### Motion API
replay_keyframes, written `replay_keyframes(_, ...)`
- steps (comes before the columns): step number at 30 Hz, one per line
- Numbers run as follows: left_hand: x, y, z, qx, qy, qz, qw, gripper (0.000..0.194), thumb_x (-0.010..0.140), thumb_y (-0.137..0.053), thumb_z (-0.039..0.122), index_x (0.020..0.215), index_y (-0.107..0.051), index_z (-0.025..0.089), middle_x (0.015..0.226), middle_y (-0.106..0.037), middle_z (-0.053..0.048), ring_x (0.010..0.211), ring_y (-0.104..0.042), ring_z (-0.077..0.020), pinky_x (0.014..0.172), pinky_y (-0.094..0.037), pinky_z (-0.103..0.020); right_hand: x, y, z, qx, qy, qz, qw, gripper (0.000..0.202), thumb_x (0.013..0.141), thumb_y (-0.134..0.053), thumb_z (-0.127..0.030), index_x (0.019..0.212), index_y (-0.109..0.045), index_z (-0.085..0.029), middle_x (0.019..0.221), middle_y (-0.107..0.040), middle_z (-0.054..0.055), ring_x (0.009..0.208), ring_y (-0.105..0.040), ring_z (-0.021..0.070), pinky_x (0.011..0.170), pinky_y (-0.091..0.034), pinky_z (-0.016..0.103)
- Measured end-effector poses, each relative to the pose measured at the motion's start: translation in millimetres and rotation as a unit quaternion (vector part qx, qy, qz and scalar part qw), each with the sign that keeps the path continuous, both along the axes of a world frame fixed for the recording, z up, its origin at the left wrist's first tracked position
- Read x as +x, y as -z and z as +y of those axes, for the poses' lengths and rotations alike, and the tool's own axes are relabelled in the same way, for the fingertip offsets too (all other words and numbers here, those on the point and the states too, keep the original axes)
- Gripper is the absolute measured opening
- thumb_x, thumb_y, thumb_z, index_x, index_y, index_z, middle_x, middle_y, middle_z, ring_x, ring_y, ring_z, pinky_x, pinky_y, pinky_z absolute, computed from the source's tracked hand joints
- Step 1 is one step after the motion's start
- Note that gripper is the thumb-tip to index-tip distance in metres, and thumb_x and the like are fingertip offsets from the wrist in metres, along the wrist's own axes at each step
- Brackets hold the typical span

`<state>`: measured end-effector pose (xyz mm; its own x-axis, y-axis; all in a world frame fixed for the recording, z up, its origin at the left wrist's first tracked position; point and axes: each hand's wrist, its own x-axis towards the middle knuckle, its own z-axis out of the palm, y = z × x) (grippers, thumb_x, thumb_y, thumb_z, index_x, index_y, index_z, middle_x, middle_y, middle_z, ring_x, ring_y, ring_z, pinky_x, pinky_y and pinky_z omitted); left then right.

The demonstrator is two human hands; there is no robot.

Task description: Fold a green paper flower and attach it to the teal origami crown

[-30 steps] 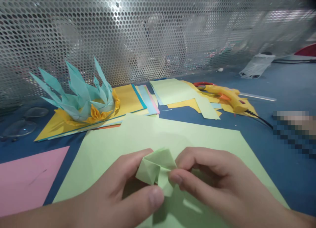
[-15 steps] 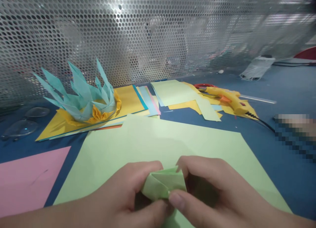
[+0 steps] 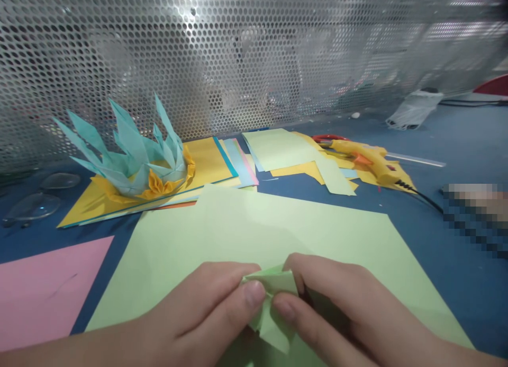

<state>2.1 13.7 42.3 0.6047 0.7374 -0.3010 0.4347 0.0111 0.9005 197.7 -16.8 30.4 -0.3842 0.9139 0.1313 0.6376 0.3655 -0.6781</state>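
Observation:
A small folded piece of light green paper (image 3: 273, 324) is pinched between both hands at the bottom centre. My left hand (image 3: 214, 303) grips its left side, the thumb pressed on the front face. On the right side, my right hand (image 3: 337, 298) holds it with the thumb low on the front and the index finger behind the top edge. Beneath both hands lies a large light green sheet (image 3: 246, 224). Parts of the folded piece are hidden by the fingers.
A teal and orange folded-paper crown (image 3: 135, 155) stands on yellow sheets (image 3: 210, 155) at the left. Glasses (image 3: 35, 205) and a pink sheet (image 3: 51, 282) are nearer. Paper scraps (image 3: 278, 147) and a yellow glue gun (image 3: 373, 160) lie behind. A perforated metal panel (image 3: 222, 49) rises beyond.
My left thumb has moved up onto the front of the folded paper. A lower flap of the paper now shows below the thumbs. The surroundings look the same.

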Motion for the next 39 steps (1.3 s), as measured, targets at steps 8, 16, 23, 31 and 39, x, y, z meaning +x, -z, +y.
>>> replay_keyframes(8,6,-5.8,6,0.047,0.055,-0.017,0.997,0.035,0.095,-0.031,0.04,0.07,-0.048,0.023,0.07,-0.049,0.004,0.068,-0.049,-0.0136,0.069,-0.044,-0.017,0,-6.1,3,-0.056,0.004,0.025,0.998,0.021,0.09,-0.048,-0.033,0.072,-0.054,-0.024,0.059,-0.057,-0.003,0.052,-0.053,0.012,0.048,-0.044,0.019)
replay_keyframes(16,6,-3.7,2,0.011,0.07,-0.05,0.996,0.035,0.094,-0.031,0.044,0.068,-0.042,0.023,0.068,-0.045,0.003,0.066,-0.045,-0.0153,0.063,-0.04,-0.021,-5,-6.7,7,-0.145,-0.036,0.042,0.988,0.019,0.085,-0.056,-0.023,0.066,-0.059,-0.02,0.057,-0.054,-0.005,0.051,-0.048,0.0083,0.047,-0.038,0.015)
replay_keyframes(23,7,-9.0,9,-0.01,0.059,-0.03,0.998,0.023,0.082,-0.051,0.04,0.069,-0.044,0.023,0.067,-0.042,0.004,0.065,-0.041,-0.0155,0.058,-0.034,-0.021,-4,-5.0,7,-0.186,-0.044,0.097,0.977,0.028,0.081,-0.059,-0.018,0.058,-0.042,-0.02,0.054,-0.039,-0.008,0.05,-0.036,0.0067,0.045,-0.03,0.015)
replay_keyframes(31,4,-6.3,1,-0.01,0.055,-0.03,0.998,0.028,0.083,-0.047,0.041,0.062,-0.046,0.023,0.061,-0.039,0.004,0.059,-0.039,-0.0148,0.054,-0.034,-0.022,-8,-10.0,9,-0.244,-0.058,0.12,0.96,0.028,0.078,-0.057,-0.015,0.058,-0.039,-0.02,0.054,-0.038,-0.008,0.049,-0.034,0.0067,0.043,-0.027,0.016)
replay_keyframes(39,5,4.2,4,-0.018,0.001,-0.104,0.994,0.02,0.085,-0.055,0.03,0.067,-0.055,0.02,0.06,-0.047,0.005,0.057,-0.043,-0.0109,0.053,-0.035,-0.019,1,-4.8,8,-0.05,-0.01,0.161,0.986,0.024,0.073,-0.062,-0.005,0.071,-0.047,-0.024,0.064,-0.047,-0.008,0.055,-0.047,0.0072,0.05,-0.04,0.015)
